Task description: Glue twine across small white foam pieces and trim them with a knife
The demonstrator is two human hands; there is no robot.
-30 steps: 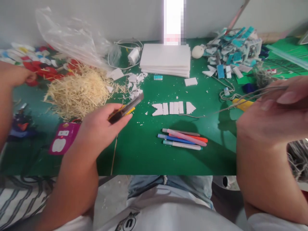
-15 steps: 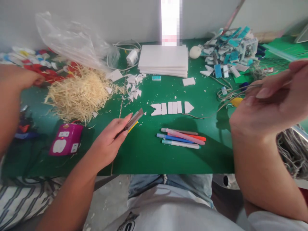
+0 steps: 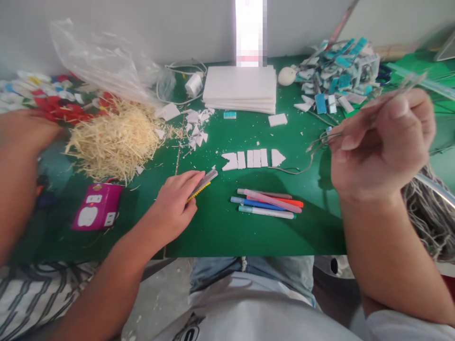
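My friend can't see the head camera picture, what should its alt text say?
A person's left hand holds a grey and yellow cutter and the right hand holds grey string, over a green table. Between the hands lie a row of white pieces and five pens. A straw pile lies farther left.

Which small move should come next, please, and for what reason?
Perhaps lay the cutter down on the green table: the left hand holds it, while the right hand alone holds the grey cord, so a free left hand could help.
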